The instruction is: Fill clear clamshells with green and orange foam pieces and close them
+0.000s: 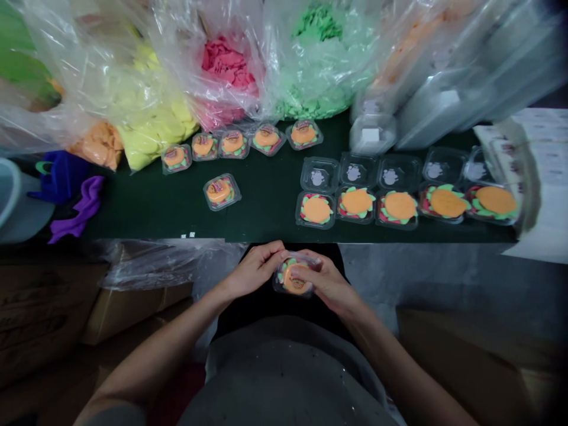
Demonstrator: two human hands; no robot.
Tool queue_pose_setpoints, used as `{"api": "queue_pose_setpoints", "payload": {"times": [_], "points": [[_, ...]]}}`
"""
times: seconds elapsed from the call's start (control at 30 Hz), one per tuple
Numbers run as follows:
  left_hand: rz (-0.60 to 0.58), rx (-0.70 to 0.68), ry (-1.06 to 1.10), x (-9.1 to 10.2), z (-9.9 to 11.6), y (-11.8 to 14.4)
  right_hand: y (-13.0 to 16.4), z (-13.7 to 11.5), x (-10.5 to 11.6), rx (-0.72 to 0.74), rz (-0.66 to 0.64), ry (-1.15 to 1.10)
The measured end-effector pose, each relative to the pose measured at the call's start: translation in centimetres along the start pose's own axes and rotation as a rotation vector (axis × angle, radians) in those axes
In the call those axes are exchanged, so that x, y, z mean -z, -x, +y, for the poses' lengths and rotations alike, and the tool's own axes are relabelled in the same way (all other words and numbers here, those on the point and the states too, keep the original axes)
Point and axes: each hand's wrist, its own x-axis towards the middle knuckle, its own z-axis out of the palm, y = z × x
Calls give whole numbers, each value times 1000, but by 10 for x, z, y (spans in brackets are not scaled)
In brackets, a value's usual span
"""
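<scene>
Over my lap, just off the table's front edge, I hold a small clear plastic box [293, 283] with a toy-like burger inside and a printed label on its lid. My right hand [326, 279] grips its right side, with the thumb across the lid. The fingers of my left hand [261, 265] are pinched on its upper left corner. On the table ahead lies another closed burger box [222, 191]. To the right, several open boxes [316, 209] stand in a row, each holding an orange, green and red burger, their clear lids [319, 174] folded back.
Several closed burger boxes [234, 144] line the back of the dark green table [146, 207]. Behind are bags of yellow [155, 118], pink [228, 65] and green pieces [310, 94]. Stacked clear boxes [439, 100] and printed sheets [544, 189] are right; a purple cloth-like strip [80, 213] and bucket [22, 204] left.
</scene>
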Motion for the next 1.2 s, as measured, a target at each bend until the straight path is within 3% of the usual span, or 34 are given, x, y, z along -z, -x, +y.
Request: {"api": "queue_pose_setpoints", "payload": {"times": [0.13, 0.33, 0.7, 0.9, 1.07, 1.2], "points": [[188, 30, 43, -23, -12, 23, 5, 5, -9, 7, 138, -155], [301, 55, 207, -47, -11, 47, 19, 5, -16, 31, 148, -162], [264, 14, 400, -49, -1, 67, 36, 6, -18, 50, 106, -137], [205, -1, 358, -47, 1, 74, 43, 10, -19, 41, 108, -132], [277, -5, 191, -55, -6, 67, 44, 12, -24, 137, 178, -134], [318, 26, 160, -62, -4, 61, 45, 10, -21, 156, 160, -122]]}}
